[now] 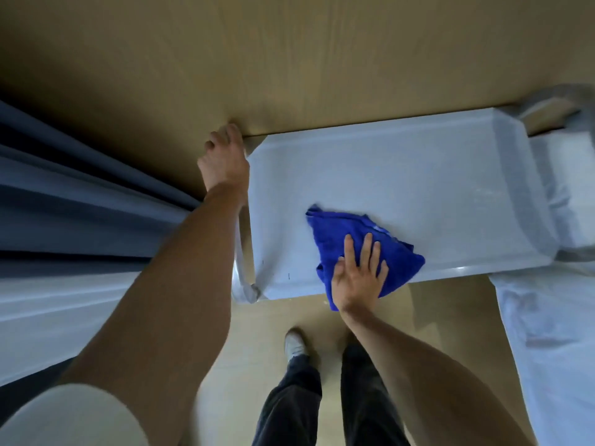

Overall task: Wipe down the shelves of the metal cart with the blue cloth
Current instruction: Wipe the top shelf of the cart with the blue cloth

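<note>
Two bare hands, right hand (357, 275) flat on crumpled blue cloth (351, 233), left hand (225, 159) curled gripping smooth metal cart (418, 175) corner

One metal cart (402, 175), top shelf at centre. One blue cloth (341, 233) on that shelf, toward five o'clock of it. Two hands: left hand (225, 162) at nine o'clock of the cart, right hand (359, 278) at six o'clock, flat on the cloth. Two bare forearms. Two trouser legs (299, 403) at six o'clock of the frame. One pale shoe (294, 344) visible; other foot hidden. One curtain (80, 194) at nine o'clock. One white bedsheet (553, 342) at four o'clock.
</note>
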`<state>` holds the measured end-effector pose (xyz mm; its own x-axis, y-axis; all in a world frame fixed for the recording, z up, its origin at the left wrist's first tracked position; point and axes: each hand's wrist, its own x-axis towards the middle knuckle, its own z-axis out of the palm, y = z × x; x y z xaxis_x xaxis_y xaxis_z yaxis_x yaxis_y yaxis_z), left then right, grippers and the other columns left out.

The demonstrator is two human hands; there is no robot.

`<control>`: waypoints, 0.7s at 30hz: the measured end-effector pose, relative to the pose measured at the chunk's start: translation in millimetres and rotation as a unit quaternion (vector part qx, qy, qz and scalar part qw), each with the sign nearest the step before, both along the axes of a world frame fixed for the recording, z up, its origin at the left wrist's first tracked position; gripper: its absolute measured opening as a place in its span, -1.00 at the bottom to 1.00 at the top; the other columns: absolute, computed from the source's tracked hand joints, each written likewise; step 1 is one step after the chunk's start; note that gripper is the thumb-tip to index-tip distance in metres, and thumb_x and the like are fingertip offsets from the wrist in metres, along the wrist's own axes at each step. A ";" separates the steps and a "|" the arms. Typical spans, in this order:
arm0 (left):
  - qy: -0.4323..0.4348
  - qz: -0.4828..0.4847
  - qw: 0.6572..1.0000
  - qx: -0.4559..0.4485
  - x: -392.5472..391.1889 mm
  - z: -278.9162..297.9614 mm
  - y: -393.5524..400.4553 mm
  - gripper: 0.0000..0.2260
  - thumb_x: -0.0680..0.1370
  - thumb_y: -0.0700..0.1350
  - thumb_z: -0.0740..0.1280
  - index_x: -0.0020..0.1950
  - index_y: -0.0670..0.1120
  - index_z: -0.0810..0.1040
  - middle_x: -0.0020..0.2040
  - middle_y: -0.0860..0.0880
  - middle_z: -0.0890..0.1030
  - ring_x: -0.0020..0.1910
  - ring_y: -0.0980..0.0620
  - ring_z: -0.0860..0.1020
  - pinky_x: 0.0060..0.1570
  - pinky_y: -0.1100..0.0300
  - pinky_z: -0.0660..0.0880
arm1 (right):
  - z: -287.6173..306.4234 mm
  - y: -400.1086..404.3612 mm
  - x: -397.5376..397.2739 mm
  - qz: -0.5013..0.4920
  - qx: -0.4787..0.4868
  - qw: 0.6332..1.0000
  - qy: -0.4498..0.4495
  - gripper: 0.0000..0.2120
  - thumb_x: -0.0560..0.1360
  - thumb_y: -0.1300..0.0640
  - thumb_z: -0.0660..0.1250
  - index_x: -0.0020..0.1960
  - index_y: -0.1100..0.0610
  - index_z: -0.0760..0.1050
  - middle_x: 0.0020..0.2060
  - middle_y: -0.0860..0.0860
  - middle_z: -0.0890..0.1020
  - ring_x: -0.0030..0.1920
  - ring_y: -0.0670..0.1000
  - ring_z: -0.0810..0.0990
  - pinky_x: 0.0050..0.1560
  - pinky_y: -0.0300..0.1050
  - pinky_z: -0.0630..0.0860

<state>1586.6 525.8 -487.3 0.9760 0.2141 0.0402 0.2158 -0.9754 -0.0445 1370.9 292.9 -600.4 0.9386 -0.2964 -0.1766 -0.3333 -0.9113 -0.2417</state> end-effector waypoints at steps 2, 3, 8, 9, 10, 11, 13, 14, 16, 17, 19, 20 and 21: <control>-0.007 -0.006 0.999 0.049 -2.4 0.0 -2.2 -0.73 0.52 -0.33 0.15 0.21 -0.24 0.42 -0.02 -0.28 0.55 -0.10 -0.23 0.56 -0.19 -0.06 0.53 | 0.9 -44.1 10.0 -0.066 -0.019 0.997 0.022 -0.50 0.63 -0.09 0.03 0.56 -0.08 0.20 0.57 0.11 0.17 0.56 0.18 0.14 0.41 0.27 0.18; -0.009 -0.019 0.996 0.090 -1.3 -0.9 -4.8 -0.72 0.53 -0.32 0.15 0.23 -0.25 0.42 0.07 -0.31 0.55 0.05 -0.27 0.54 -0.01 -0.14 0.52 | 1.4 -57.7 15.6 -0.104 -0.018 0.994 0.036 -0.48 0.63 -0.11 -0.02 0.58 -0.09 0.16 0.58 0.12 0.14 0.56 0.18 0.10 0.43 0.28 0.16; 0.104 -0.057 0.990 0.076 -22.3 -35.6 -47.1 -0.52 0.57 -0.20 0.20 0.48 -0.24 0.22 0.52 -0.35 0.07 0.53 -0.31 0.02 0.44 -0.17 0.09 | 4.1 -48.2 13.0 -0.034 -0.022 0.999 0.033 -0.42 0.60 -0.13 0.01 0.58 0.05 0.19 0.56 0.21 0.14 0.56 0.26 0.09 0.43 0.33 0.13; 0.121 0.002 0.992 0.024 -29.7 -45.6 -59.6 -0.50 0.58 -0.21 0.18 0.51 -0.23 0.17 0.53 -0.37 0.03 0.53 -0.33 0.00 0.44 -0.18 0.11 | 0.9 -49.5 15.3 0.031 -0.023 0.999 0.024 -0.42 0.60 -0.14 0.05 0.57 0.05 0.21 0.56 0.22 0.16 0.56 0.27 0.10 0.43 0.33 0.13; 0.127 0.050 0.991 -0.015 -38.5 -54.8 -69.4 -0.49 0.59 -0.22 0.16 0.53 -0.21 0.12 0.53 -0.39 0.01 0.53 -0.35 -0.02 0.43 -0.20 0.12 | -0.2 -50.2 19.1 0.093 -0.027 0.995 0.011 -0.43 0.59 -0.14 0.08 0.56 0.04 0.23 0.56 0.22 0.17 0.56 0.27 0.10 0.43 0.33 0.12; 0.120 0.075 0.989 -0.050 -46.4 -63.7 -79.0 -0.48 0.59 -0.24 0.14 0.55 -0.20 0.09 0.53 -0.39 -0.01 0.53 -0.35 -0.03 0.43 -0.22 0.12 | -0.5 -51.4 28.4 0.142 -0.030 0.989 -0.001 -0.44 0.59 -0.13 0.10 0.55 0.01 0.24 0.56 0.21 0.17 0.56 0.27 0.10 0.43 0.33 0.12; 0.105 0.078 0.984 -0.118 -52.7 -85.0 -101.3 -0.45 0.60 -0.27 0.12 0.57 -0.12 0.03 0.55 -0.36 -0.06 0.54 -0.32 -0.05 0.44 -0.20 0.11 | -6.6 -58.3 64.6 0.191 -0.026 0.981 -0.002 -0.47 0.60 -0.12 0.10 0.55 -0.05 0.24 0.56 0.19 0.17 0.56 0.25 0.09 0.45 0.34 0.13; 0.098 0.080 0.979 -0.160 -56.2 -92.0 -110.9 -0.44 0.60 -0.28 0.11 0.58 -0.08 0.01 0.56 -0.33 -0.08 0.54 -0.30 -0.06 0.45 -0.19 0.11 | -6.8 -59.4 85.2 0.197 -0.022 0.980 0.004 -0.48 0.61 -0.12 0.07 0.55 -0.07 0.22 0.57 0.18 0.15 0.57 0.24 0.07 0.45 0.33 0.12; 0.070 0.101 0.970 -0.211 -60.3 -104.3 -126.0 -0.48 0.64 -0.22 0.06 0.59 -0.05 0.01 0.57 -0.28 -0.10 0.56 -0.25 -0.10 0.49 -0.18 0.06 | -11.8 -58.1 135.6 0.198 -0.021 0.980 0.015 -0.46 0.62 -0.14 -0.01 0.58 -0.10 0.09 0.59 0.17 0.05 0.58 0.23 -0.04 0.49 0.32 0.02; 0.056 0.117 0.966 -0.222 -60.9 -110.8 -130.1 -0.50 0.64 -0.20 0.04 0.58 -0.06 0.03 0.58 -0.26 -0.10 0.56 -0.23 -0.12 0.50 -0.17 0.01 | -14.1 -54.3 165.8 0.188 -0.012 0.982 0.014 -0.45 0.62 -0.16 -0.05 0.59 -0.11 0.03 0.60 0.16 0.00 0.58 0.22 -0.09 0.50 0.31 -0.02; 0.030 0.133 0.966 -0.218 -63.0 -125.1 -132.8 -0.53 0.63 -0.18 0.02 0.56 -0.06 0.08 0.58 -0.23 -0.10 0.56 -0.20 -0.14 0.52 -0.13 -0.06 | -15.6 -43.3 219.8 0.155 0.000 0.988 -0.005 -0.44 0.62 -0.16 -0.05 0.60 -0.11 0.03 0.60 0.17 -0.02 0.58 0.24 -0.09 0.49 0.31 -0.04; 0.020 0.126 0.969 -0.213 -61.6 -130.3 -134.6 -0.54 0.62 -0.17 0.01 0.55 -0.05 0.11 0.59 -0.22 -0.09 0.56 -0.19 -0.13 0.52 -0.12 -0.07 | -17.5 -39.7 240.2 0.141 -0.010 0.990 -0.017 -0.45 0.61 -0.16 -0.04 0.59 -0.11 0.06 0.59 0.18 -0.01 0.58 0.25 -0.08 0.48 0.32 -0.04; 0.014 0.121 0.969 -0.215 -59.0 -134.1 -135.9 -0.54 0.61 -0.17 0.01 0.53 -0.05 0.13 0.58 -0.23 -0.07 0.56 -0.19 -0.13 0.52 -0.12 -0.08 | -19.7 -37.5 255.4 0.127 -0.019 0.991 -0.020 -0.45 0.61 -0.15 -0.03 0.59 -0.11 0.09 0.59 0.18 0.00 0.58 0.25 -0.06 0.48 0.31 -0.04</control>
<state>1527.5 389.9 -621.3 0.8941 0.4284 -0.1303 0.4459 -0.8256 0.3458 1626.3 255.5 -620.0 0.9900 -0.0548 -0.1303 -0.0821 -0.9733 -0.2143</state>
